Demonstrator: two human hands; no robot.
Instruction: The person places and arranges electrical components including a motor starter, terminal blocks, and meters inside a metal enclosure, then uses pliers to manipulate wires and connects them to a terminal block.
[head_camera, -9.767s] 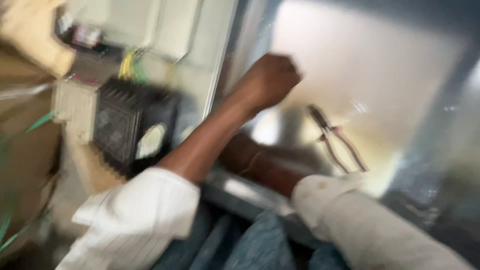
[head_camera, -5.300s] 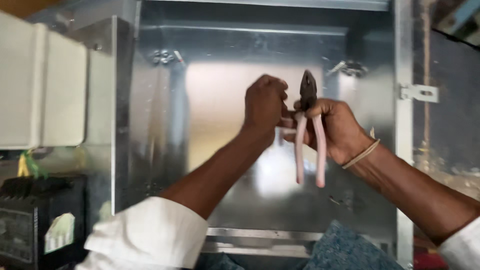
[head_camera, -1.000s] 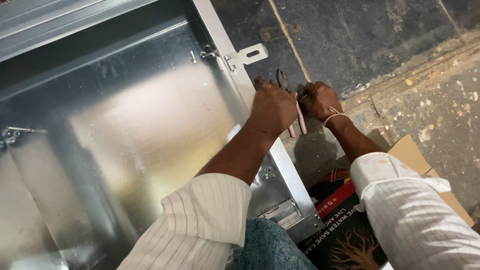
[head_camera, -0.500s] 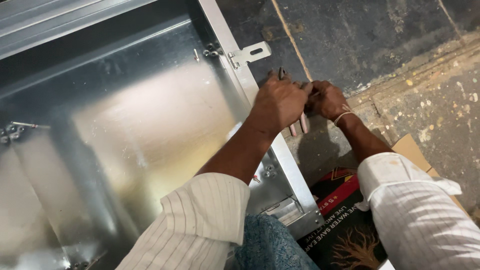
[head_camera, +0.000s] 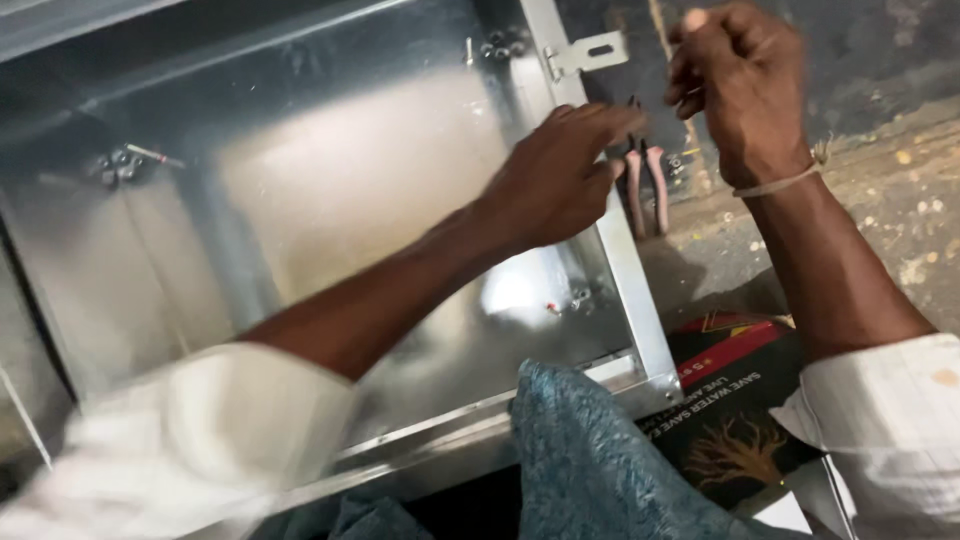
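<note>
A large galvanised metal box (head_camera: 620, 290) lies open in front of me. My left hand (head_camera: 555, 175) reaches across its right wall with the fingers spread, their tips right beside a pair of pink-handled pliers (head_camera: 647, 185). The pliers lie on the floor just outside the box, and I cannot tell whether the fingers touch them. My right hand (head_camera: 740, 85) is raised above the pliers and curled into a loose fist. Nothing shows in it. A thin band circles that wrist.
A slotted mounting bracket (head_camera: 590, 52) sticks out at the box's top right corner. Bolts (head_camera: 120, 165) sit on the inner left wall and small screws (head_camera: 565, 300) low on the right. A dark red printed carton (head_camera: 740, 400) lies by my blue-clothed knee (head_camera: 590, 450) on rough concrete floor (head_camera: 880, 200).
Both hands were together at the box's right edge around the pliers. Now the pliers lie on the floor, my right hand has lifted away, and my left hand's fingers have spread.
</note>
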